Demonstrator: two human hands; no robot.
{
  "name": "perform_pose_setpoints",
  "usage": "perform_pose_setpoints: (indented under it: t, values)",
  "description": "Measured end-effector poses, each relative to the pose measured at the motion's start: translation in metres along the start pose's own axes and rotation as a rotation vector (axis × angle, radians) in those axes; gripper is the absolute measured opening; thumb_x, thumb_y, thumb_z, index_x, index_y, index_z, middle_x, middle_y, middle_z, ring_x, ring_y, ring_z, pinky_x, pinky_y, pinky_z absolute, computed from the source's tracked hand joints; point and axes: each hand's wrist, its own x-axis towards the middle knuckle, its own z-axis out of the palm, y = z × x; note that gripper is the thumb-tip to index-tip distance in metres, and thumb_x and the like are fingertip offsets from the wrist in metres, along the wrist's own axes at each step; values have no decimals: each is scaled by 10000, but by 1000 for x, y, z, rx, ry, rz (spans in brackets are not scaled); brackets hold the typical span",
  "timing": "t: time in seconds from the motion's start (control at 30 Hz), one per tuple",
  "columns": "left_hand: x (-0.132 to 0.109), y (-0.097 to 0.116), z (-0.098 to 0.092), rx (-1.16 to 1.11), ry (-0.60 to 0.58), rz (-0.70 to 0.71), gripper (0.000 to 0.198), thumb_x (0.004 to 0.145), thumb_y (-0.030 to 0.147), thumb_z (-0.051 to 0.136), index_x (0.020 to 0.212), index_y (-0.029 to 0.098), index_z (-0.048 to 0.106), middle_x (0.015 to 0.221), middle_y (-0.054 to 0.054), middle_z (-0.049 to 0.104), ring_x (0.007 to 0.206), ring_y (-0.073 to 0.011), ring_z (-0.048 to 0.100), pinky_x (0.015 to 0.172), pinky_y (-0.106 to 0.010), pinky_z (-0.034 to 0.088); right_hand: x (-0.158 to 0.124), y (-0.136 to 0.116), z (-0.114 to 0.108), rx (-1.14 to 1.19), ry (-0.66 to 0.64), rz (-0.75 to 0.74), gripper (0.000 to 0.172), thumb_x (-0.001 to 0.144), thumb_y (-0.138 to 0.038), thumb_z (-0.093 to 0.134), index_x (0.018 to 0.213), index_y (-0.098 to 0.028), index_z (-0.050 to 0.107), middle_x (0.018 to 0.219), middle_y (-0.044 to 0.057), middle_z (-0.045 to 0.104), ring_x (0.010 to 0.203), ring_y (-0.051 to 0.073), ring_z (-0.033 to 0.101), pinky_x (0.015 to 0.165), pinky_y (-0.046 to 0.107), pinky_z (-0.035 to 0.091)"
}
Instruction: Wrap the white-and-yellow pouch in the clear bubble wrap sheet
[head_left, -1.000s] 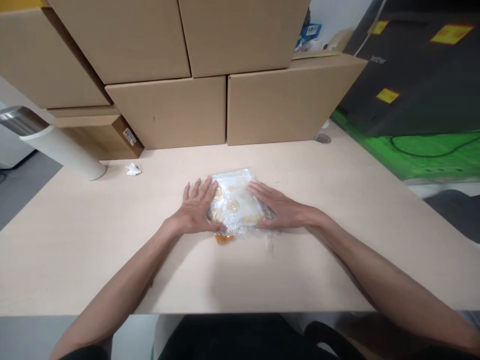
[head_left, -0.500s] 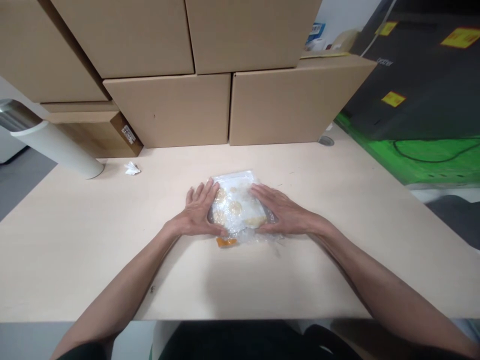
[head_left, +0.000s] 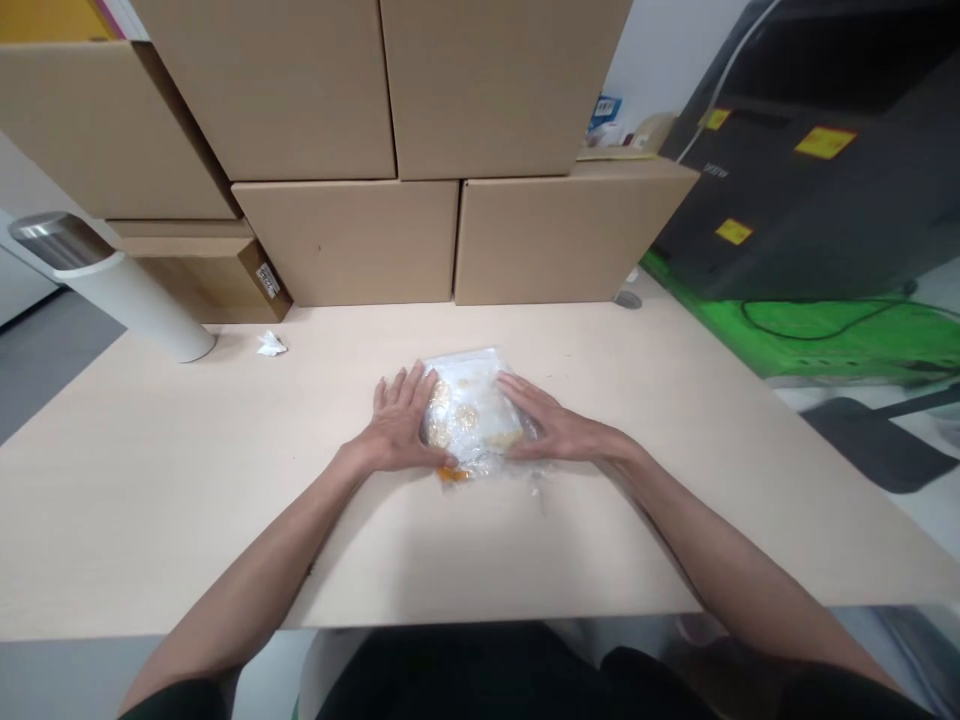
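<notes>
A clear plastic-wrapped packet (head_left: 477, 408) lies on the table, whitish with pale yellow round patches and a small orange piece (head_left: 453, 474) at its front left edge. Against its left side rests my left hand (head_left: 397, 425), open, fingers spread and thumb along the front edge. My right hand (head_left: 559, 425) lies on the right side, also open, with its stretched fingers on the upper right part and the thumb apart near the lower right. Both hands touch the packet, and neither is closed around it. Loose, crinkled wrap sticks out at the front.
Stacked cardboard boxes (head_left: 349, 245) line the back of the table (head_left: 165, 500). A white bottle with a metal cap (head_left: 146, 300) and crumpled white paper (head_left: 271, 344) are at the left. On the right, a dark box (head_left: 780, 210) stands on a green surface (head_left: 825, 335).
The camera view has shifted, showing more of the boxes' upper left and the right side. Both hands remain on the packet, with little visible movement.
</notes>
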Motion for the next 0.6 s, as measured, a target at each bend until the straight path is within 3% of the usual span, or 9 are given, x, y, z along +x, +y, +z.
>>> perform_pose_setpoints:
  t: [0.07, 0.13, 0.23, 0.3, 0.37, 0.47, 0.6]
  values:
    - [-4, -1, 0, -54, 58, 21, 1378, 579, 737, 765, 1608, 219, 10, 1669, -207, -107, 1522, -448, -88, 1179, -658, -38, -3, -6, -3, 161, 97, 48, 934, 846, -676, 589, 1605, -351, 151, 1700, 48, 61, 1546, 329, 118, 1182, 526, 306]
    - [-9, 0, -2, -132, 108, 21, 1291, 658, 735, 716, 1608, 218, 10, 1674, -217, -42, 1534, -433, -22, 1183, -653, 17, 0, -11, -2, 298, 283, 142, 819, 862, -644, 577, 1564, -319, 306, 1658, 91, 247, 1468, 347, 335, 1101, 508, 415]
    - [-12, -1, -4, -265, 246, -92, 1003, 828, 700, 556, 1582, 151, 188, 1586, -254, 295, 1463, -422, 289, 1149, -620, 212, 13, -15, 3, 343, 489, 266, 599, 842, -601, 593, 1306, -222, 613, 1335, 132, 607, 1136, 327, 606, 971, 468, 488]
    - [-10, -3, -2, -388, 318, -174, 834, 857, 655, 535, 1469, 102, 412, 1341, -231, 555, 1237, -380, 536, 1037, -545, 385, 25, -17, 4, 311, 533, 306, 445, 802, -559, 635, 1069, -208, 697, 1081, 92, 680, 948, 285, 629, 889, 435, 497]
    - [-6, -6, 3, -588, 341, -199, 638, 816, 595, 622, 1242, 120, 610, 1012, -132, 673, 948, -295, 636, 856, -433, 481, 34, -19, 4, 312, 554, 337, 339, 751, -517, 688, 896, -211, 695, 905, 56, 663, 859, 256, 607, 843, 407, 483]
    - [-1, -10, 10, -830, 395, -195, 383, 746, 510, 725, 922, 174, 669, 721, -20, 615, 699, -194, 586, 658, -317, 450, 41, -23, 1, 468, 590, 343, 323, 684, -493, 754, 821, -212, 672, 808, 30, 614, 823, 230, 585, 812, 378, 465]
    - [-1, -5, 7, -990, 483, -174, 348, 766, 507, 737, 786, 190, 594, 648, 26, 540, 600, -125, 495, 579, -258, 381, 37, -33, 2, 802, 683, 236, 457, 611, -472, 835, 960, -218, 686, 877, 15, 621, 812, 187, 577, 810, 347, 476]
